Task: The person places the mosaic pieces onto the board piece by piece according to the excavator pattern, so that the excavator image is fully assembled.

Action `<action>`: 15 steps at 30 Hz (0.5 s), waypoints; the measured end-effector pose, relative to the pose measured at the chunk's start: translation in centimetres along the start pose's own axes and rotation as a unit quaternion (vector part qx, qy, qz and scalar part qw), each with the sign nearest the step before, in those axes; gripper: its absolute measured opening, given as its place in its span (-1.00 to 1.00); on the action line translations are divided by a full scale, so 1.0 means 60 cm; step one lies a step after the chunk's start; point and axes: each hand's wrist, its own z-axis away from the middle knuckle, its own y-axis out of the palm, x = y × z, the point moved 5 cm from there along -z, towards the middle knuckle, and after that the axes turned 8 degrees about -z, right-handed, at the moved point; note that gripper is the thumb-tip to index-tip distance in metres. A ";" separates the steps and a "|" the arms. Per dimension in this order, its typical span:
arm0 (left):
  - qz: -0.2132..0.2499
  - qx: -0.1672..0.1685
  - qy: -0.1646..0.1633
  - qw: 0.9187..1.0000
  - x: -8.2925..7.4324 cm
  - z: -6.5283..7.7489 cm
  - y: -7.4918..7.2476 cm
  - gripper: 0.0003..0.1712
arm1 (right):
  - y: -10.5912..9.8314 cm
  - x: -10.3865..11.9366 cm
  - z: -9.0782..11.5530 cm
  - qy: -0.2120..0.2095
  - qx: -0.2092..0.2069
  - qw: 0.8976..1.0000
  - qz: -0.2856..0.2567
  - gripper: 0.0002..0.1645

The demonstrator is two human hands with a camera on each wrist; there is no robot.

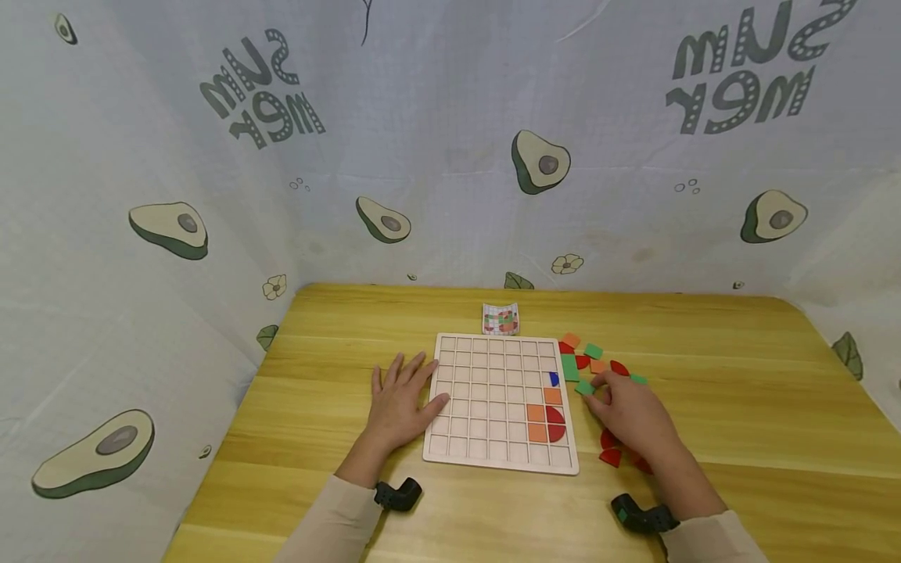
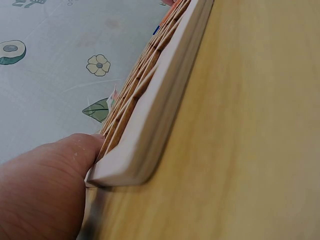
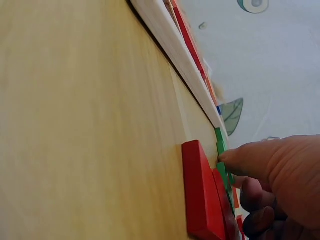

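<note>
Right of the board [image 1: 496, 391], the right hand [image 1: 632, 408] pinches a green tile [image 1: 583, 388], likely picking; lift boardward next. Left hand [image 1: 400, 403] spread opposite.

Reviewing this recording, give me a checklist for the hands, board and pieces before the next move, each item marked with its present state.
1. Grid board flat on the table: ok.
2. Left hand at the board's left edge: ok, thumb against it.
3. Right hand grip on the small green square: cannot tell; whether pinched or merely touched is unclear.
4. Unfilled cells available: ok, most hold no piece.
5. Pattern card unobstructed: ok, beyond the board's far edge.
6. Loose pieces sorted by colour: not ok; red pieces and orange squares mix with green.
</note>
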 end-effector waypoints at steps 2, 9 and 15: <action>0.000 0.000 0.000 1.000 0.000 0.000 0.000 -0.26 | -0.001 0.004 0.001 -0.008 0.002 1.000 0.001 -0.53; 0.001 0.004 -0.001 1.000 -0.001 -0.001 -0.001 -0.25 | 0.003 0.019 0.003 -0.023 0.018 1.000 -0.010 -0.52; 0.005 0.011 -0.003 1.000 -0.002 0.000 -0.004 -0.25 | 0.021 0.050 0.005 -0.075 0.017 0.997 -0.010 -0.57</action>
